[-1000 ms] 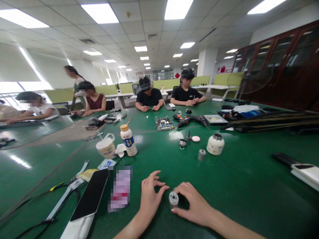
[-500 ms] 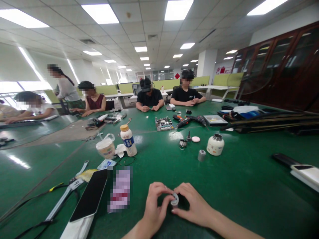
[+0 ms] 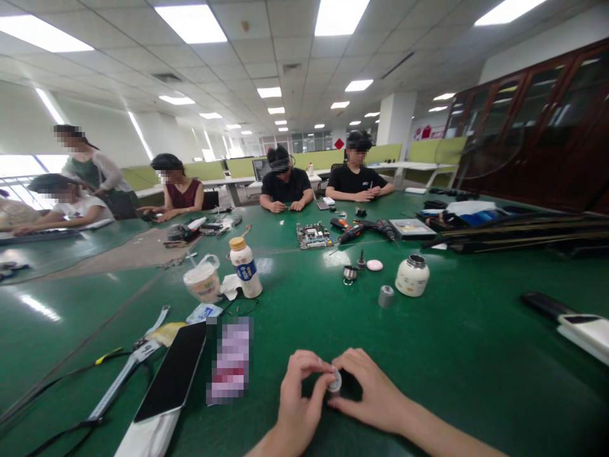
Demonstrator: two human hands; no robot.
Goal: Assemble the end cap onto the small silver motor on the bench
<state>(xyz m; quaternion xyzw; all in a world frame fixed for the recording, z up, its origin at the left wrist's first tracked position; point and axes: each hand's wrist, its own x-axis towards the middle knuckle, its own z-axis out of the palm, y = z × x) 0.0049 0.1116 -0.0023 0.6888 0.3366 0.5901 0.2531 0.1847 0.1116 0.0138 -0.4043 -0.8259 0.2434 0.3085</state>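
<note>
Clasping the cylinder (image 3: 335, 382) in the right hand (image 3: 368, 388), with the grip clamped on its sides between thumb and fingertips. Touching its top with the left hand (image 3: 299, 388), with the tips of thumb and forefinger nearly together; cannot tell whether pinching anything small between them. Holding the cylinder roughly upright at the green desk (image 3: 457, 374), well to the near side of the jar (image 3: 412, 277) and left of it; cannot tell whether touching the desk underneath. Can see a second cylinder (image 3: 386, 296) upright just beside the jar, at its near left. Can also see a metal cup (image 3: 349, 273), a dark fitting (image 3: 361, 261) and a pink disc (image 3: 374, 265) left of the jar, near one another. Beyond the jar and left, can make out two drills (image 3: 351, 233) and a circuit board (image 3: 314, 235). Well left of the jar, can see a bottle (image 3: 245, 268), a tub (image 3: 203, 279) and, nearer, a phone (image 3: 171, 371).
</note>
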